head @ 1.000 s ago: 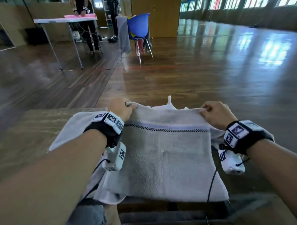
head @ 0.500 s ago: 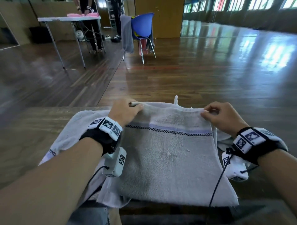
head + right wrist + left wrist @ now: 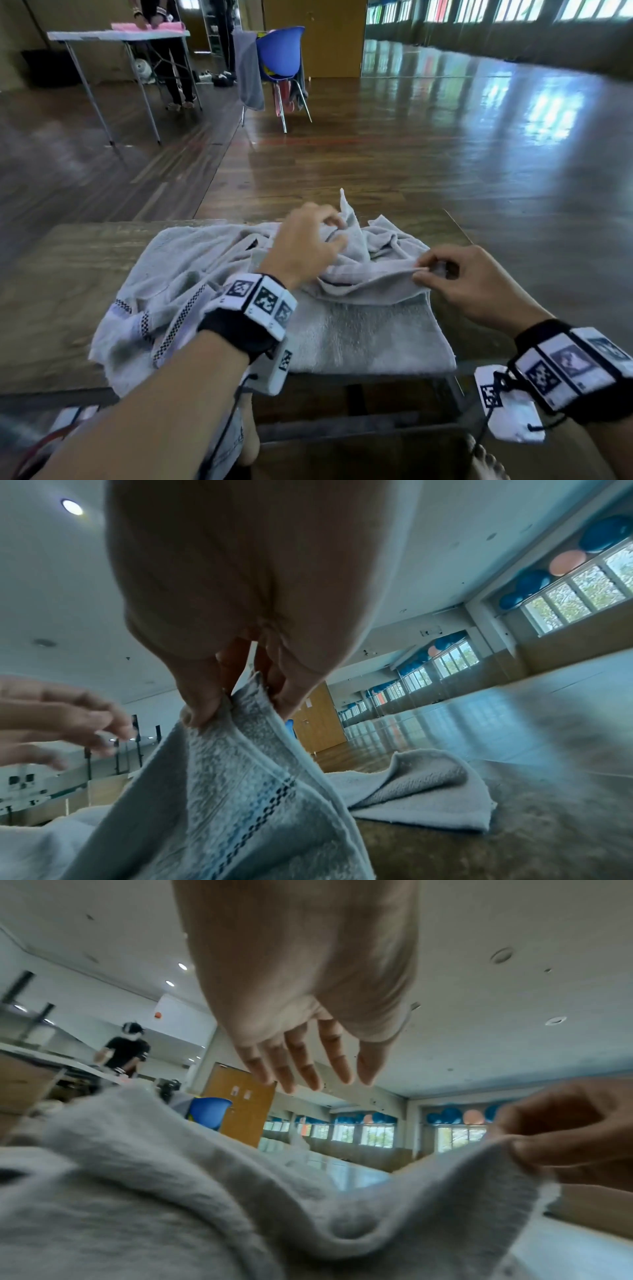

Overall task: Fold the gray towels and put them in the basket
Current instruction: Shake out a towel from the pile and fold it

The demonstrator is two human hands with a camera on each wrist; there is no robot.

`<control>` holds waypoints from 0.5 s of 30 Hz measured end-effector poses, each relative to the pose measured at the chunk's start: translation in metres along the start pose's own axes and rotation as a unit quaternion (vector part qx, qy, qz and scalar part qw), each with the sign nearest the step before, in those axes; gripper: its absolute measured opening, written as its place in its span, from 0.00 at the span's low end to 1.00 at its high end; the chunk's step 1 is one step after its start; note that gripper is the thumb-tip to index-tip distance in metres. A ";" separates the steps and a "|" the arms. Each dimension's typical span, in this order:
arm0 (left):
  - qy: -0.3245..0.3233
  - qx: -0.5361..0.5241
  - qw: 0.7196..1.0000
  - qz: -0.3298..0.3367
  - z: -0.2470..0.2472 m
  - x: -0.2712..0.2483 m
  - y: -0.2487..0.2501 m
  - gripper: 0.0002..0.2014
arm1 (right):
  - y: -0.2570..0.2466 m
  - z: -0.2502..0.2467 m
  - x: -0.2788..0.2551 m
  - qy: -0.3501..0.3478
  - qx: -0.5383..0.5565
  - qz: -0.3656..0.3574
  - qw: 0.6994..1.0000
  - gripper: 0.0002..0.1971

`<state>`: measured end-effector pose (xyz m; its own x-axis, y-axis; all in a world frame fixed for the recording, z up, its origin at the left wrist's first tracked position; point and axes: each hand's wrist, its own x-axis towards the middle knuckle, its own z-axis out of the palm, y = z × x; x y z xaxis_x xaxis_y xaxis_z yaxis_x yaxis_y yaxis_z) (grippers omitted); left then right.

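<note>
Right hand pinches the gray towel by its far hem; left hand hangs open above the crumpled heap, holding nothing. A second ago both hands gripped that hem, pulled flat; the left has since let go and the hem has bunched, so the fold is stalled. Towel lies on the table, at 9 o'clock from the right hand. No basket in view.

We get daylight from windows at 1 o'clock, floor glare, motion-blurred hands, warped edges.
</note>
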<state>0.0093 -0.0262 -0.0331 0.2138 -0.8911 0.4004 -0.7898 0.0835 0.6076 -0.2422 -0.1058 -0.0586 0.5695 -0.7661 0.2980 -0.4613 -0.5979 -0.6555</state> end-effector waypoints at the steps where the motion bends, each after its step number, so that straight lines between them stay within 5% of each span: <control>1: -0.028 -0.033 0.999 0.018 0.009 -0.001 0.009 0.05 | -0.004 0.000 -0.005 0.003 0.007 -0.005 1.000 0.04; 8: -0.206 -0.083 0.972 0.072 0.052 0.008 0.035 0.09 | -0.021 -0.001 -0.012 0.021 -0.013 -0.051 0.998 0.02; 12: -0.190 -0.079 0.977 0.057 0.053 0.022 0.033 0.10 | -0.018 -0.003 0.001 0.038 -0.031 -0.062 0.997 0.02; 15: -0.103 -0.026 0.994 0.034 0.048 0.034 0.027 0.06 | -0.010 -0.003 0.010 0.063 -0.048 -0.042 0.996 0.01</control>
<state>-0.0325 -0.0756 -0.0359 0.0337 -0.9545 0.2962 -0.7665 0.1655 0.6206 -0.2336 -0.1083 -0.0465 0.5211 -0.7329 0.4373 -0.4826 -0.6756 -0.5573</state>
